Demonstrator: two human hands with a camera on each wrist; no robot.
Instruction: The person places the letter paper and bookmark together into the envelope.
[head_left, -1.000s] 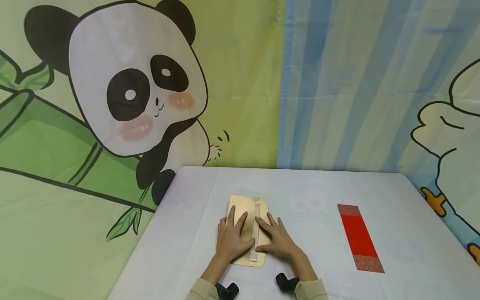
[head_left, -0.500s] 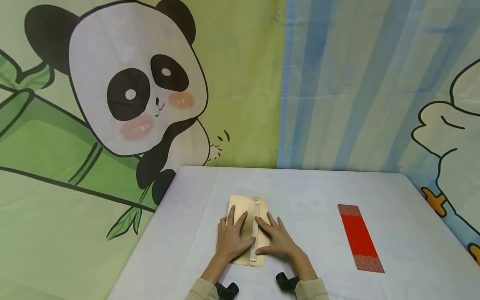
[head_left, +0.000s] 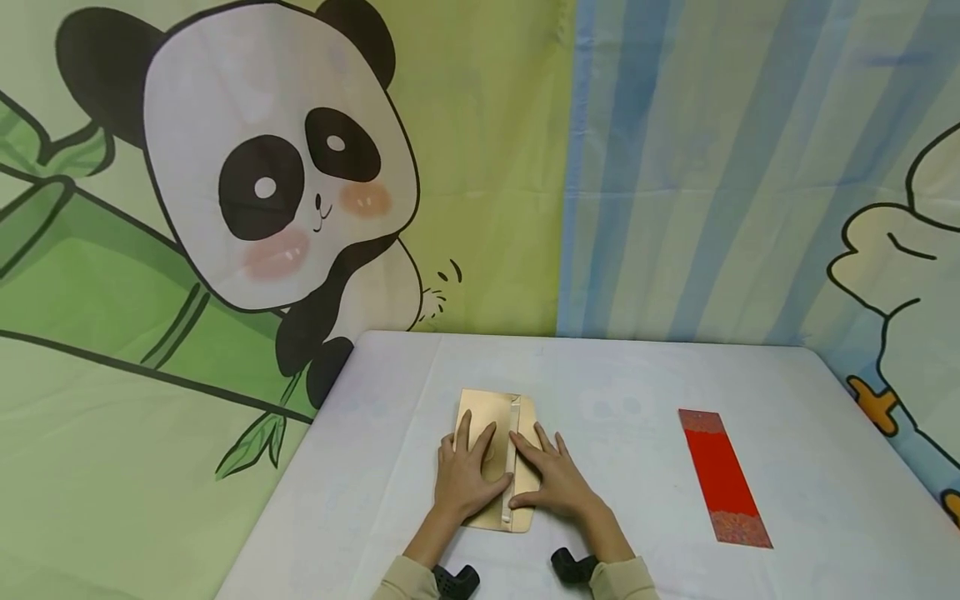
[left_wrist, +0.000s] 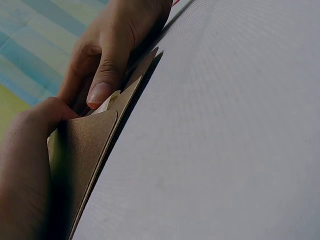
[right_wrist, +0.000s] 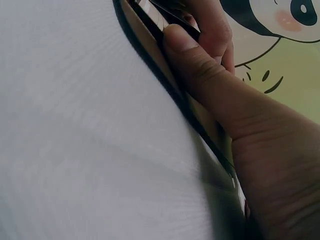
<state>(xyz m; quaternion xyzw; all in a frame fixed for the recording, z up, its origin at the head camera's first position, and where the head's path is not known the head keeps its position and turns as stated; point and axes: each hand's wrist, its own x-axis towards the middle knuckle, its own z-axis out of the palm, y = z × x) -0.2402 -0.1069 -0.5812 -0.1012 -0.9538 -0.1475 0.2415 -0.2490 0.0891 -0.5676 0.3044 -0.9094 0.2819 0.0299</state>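
Observation:
A gold-coloured paper piece like an envelope [head_left: 486,407], with a pale strip [head_left: 514,413] running lengthwise near its right side, lies on the table. My left hand [head_left: 462,483] rests on the left part of the paper, its fingers spread. From the other side my right hand [head_left: 561,485] touches the strip with forefinger and thumb, these two fingertips set well apart. In the left wrist view a gold flap [left_wrist: 92,135] stands slightly raised near my left thumb, while the right thumb [left_wrist: 102,90] presses beside the strip. My palms hide part of the paper.
A flat red paper piece [head_left: 723,475] with patterned ends lies to the right on the white table [head_left: 607,400]. Black wrist devices [head_left: 457,582] sit by both cuffs. Behind the table hangs a cloth [head_left: 487,167] printed with a panda.
My right thumb has slid slightly left over the strip. Otherwise both hands and the paper hold nearly the same place, and the whole head view has shifted a little.

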